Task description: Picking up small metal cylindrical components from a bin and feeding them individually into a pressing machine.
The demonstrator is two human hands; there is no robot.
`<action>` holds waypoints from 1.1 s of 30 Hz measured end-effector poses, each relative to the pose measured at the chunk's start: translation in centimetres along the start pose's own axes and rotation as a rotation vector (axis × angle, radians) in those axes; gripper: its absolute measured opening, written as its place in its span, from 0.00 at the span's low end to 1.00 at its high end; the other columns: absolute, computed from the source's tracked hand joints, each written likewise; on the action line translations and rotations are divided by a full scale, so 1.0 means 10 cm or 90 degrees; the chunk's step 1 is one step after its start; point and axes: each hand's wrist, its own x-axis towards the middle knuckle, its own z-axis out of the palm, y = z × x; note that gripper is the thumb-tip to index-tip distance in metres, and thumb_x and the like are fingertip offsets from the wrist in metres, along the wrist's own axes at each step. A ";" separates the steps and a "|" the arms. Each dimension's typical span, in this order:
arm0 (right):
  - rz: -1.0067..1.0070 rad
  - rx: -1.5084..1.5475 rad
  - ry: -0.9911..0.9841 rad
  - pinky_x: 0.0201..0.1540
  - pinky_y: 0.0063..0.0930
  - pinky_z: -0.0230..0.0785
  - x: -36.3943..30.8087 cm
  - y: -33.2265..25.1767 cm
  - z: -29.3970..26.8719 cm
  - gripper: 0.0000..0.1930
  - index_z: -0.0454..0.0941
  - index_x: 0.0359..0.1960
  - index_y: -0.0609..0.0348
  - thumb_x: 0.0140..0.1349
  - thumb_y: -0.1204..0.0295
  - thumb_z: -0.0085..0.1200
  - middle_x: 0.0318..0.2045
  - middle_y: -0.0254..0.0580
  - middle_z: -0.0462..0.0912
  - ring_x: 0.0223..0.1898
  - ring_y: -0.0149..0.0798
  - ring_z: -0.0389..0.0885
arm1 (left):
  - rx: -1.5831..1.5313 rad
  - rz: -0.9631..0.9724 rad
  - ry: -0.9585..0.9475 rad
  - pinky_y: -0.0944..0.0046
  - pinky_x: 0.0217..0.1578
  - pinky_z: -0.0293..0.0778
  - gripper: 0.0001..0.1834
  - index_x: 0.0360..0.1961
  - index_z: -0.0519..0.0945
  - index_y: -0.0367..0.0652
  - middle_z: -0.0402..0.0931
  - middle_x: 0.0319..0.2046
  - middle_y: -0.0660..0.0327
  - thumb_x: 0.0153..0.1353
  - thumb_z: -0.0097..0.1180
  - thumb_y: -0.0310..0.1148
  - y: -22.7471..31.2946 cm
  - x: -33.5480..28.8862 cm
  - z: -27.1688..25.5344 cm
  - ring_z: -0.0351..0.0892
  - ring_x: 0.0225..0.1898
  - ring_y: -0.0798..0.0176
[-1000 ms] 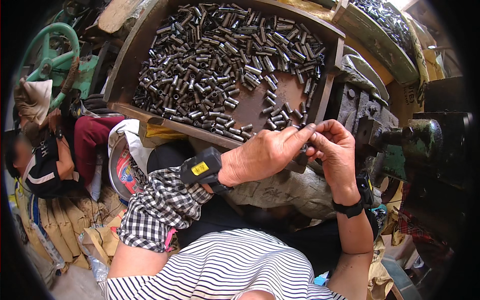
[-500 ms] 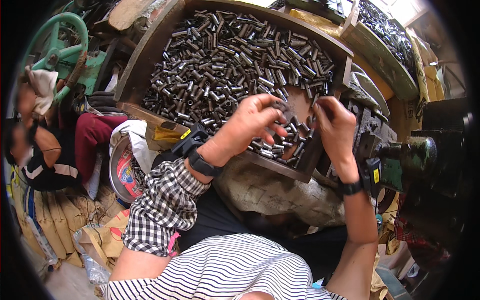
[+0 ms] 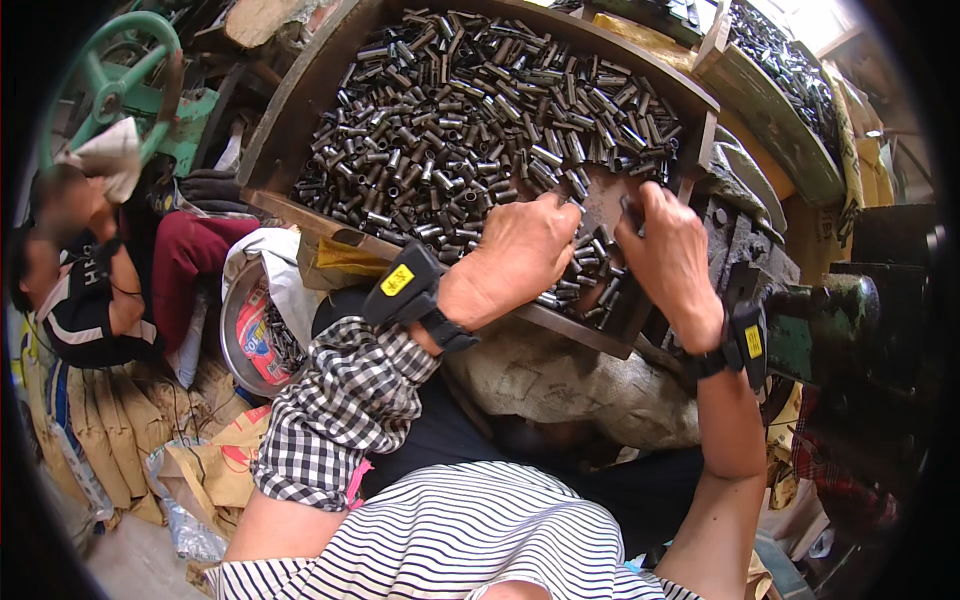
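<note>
A wide wooden tray in front of me holds a thick heap of short dark metal tubes. Over its near right part is my left hand, back upward, fingers curled in and closed; whatever they grip is hidden. To the right, above the tray's corner, my right hand pinches a small dark piece between thumb and fingers, seemingly one of these tubes. Between the two hands a smaller group of tubes lies near the tray's front edge, and a patch of brownish tray bottom shows behind it.
At the left, a metal bowl holds more parts beside a white cloth. Beyond it a co-worker sits near a green handwheel. A dark green machine stands close on my right. Another wooden box of parts is at far right.
My left hand has gone from spread fingers to closed and turned its back upward. My right hand has tilted over, still pinching. The co-worker's raised arm and cloth have shifted.
</note>
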 end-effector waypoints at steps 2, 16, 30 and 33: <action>0.004 0.130 0.007 0.30 0.43 0.70 -0.23 -0.01 -0.10 0.10 0.68 0.30 0.63 0.49 0.74 0.56 0.25 0.55 0.76 0.28 0.57 0.77 | 0.052 0.016 -0.016 0.52 0.28 0.75 0.09 0.29 0.73 0.38 0.73 0.27 0.51 0.50 0.58 0.30 0.01 0.07 0.11 0.79 0.28 0.47; 0.131 0.396 0.077 0.21 0.26 0.65 -0.76 -0.06 -0.22 0.06 0.76 0.33 0.65 0.53 0.80 0.56 0.24 0.44 0.76 0.19 0.37 0.75 | -0.027 0.065 -0.015 0.52 0.27 0.75 0.12 0.27 0.70 0.35 0.74 0.23 0.47 0.48 0.59 0.31 0.15 0.17 0.12 0.77 0.26 0.44; 0.433 0.932 -0.048 0.17 0.11 0.61 -0.78 0.02 -0.26 0.08 0.78 0.36 0.64 0.62 0.71 0.54 0.21 0.30 0.75 0.17 0.18 0.69 | -0.988 -0.348 -0.233 0.75 0.15 0.71 0.07 0.38 0.74 0.39 0.75 0.23 0.61 0.59 0.49 0.28 0.30 0.17 0.03 0.74 0.15 0.71; 0.441 0.971 -0.047 0.17 0.11 0.61 -0.78 0.04 -0.24 0.08 0.78 0.35 0.64 0.62 0.71 0.54 0.22 0.32 0.76 0.16 0.19 0.70 | -1.010 -0.369 -0.236 0.76 0.16 0.72 0.07 0.39 0.74 0.39 0.75 0.23 0.61 0.60 0.49 0.29 0.30 0.16 0.02 0.75 0.16 0.71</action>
